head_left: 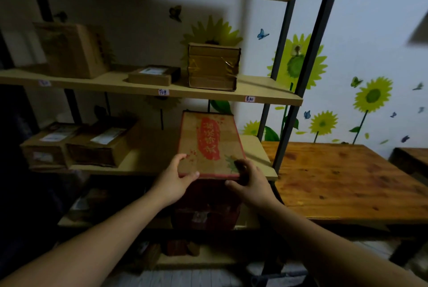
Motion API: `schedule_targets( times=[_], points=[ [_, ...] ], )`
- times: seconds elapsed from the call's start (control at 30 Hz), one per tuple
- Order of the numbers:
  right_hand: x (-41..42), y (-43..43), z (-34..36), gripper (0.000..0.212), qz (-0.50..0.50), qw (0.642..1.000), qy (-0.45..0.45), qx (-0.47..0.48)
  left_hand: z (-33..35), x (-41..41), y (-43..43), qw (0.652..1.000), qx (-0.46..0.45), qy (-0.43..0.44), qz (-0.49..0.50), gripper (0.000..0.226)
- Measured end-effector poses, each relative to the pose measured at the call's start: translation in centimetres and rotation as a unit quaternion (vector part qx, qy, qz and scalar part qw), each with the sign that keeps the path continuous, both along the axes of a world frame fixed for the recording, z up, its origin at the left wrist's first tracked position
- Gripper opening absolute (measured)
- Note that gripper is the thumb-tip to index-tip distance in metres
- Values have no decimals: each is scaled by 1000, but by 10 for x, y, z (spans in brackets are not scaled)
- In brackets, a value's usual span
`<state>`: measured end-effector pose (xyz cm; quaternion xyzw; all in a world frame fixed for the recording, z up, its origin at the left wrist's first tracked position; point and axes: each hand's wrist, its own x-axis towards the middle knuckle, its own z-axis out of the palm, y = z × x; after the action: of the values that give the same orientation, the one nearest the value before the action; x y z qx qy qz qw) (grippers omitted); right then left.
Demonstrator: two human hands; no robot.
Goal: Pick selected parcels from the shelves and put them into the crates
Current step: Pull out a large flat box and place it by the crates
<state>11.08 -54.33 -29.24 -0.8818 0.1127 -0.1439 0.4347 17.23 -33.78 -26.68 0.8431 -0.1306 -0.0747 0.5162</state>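
Observation:
A flat brown cardboard parcel with red printed characters (209, 143) lies on the middle shelf (148, 159), its near edge sticking out past the shelf front. My left hand (177, 176) grips its near left corner, thumb on top and fingers under the edge. My right hand (249, 181) holds the near right corner, fingers curled around the edge. No crate is in view.
Two brown parcels (76, 145) lie at the left of the same shelf. The upper shelf (148, 88) carries a big box (74, 49), a flat parcel (154, 74) and a taped box (213, 66). A dark red box (206, 205) stands below. A wooden table (347, 180) stands right.

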Motion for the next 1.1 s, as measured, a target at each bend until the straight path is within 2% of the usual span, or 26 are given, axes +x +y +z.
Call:
schedule_targets(
  times=[0.13, 0.27, 0.37, 0.47, 0.57, 0.73, 0.83, 0.97, 1.1],
  points=[
    [4, -8, 8, 69, 13, 998, -14, 66, 24, 4, -14, 997, 25, -65, 15, 65],
    [8, -15, 8, 68, -6, 994, -2, 107, 34, 17, -24, 989, 98, -107, 10, 93],
    [12, -20, 9, 84, -27, 999, 34, -7, 36, 19, -40, 974, 175, -144, 13, 87],
    [18, -25, 16, 91, -34, 987, 46, -152, 39, 19, -57, 964, 194, -181, -16, 80],
    [22, -36, 15, 89, -26, 982, 69, -172, 33, 31, -57, 971, 175, -159, -49, 76],
    [28, -44, 19, 80, -38, 975, 80, -203, 12, 56, -40, 983, 167, -44, -66, 90],
    [38, -42, 21, 86, -51, 980, 77, -177, 0, 65, -35, 985, 156, 8, -68, 89],
    [47, -35, 26, 109, -76, 989, 62, -110, -5, 64, -48, 979, 185, -20, -79, 80],
    [48, -42, 27, 103, -84, 994, 48, -42, -5, 70, -54, 974, 209, -27, -81, 70]
  ],
)
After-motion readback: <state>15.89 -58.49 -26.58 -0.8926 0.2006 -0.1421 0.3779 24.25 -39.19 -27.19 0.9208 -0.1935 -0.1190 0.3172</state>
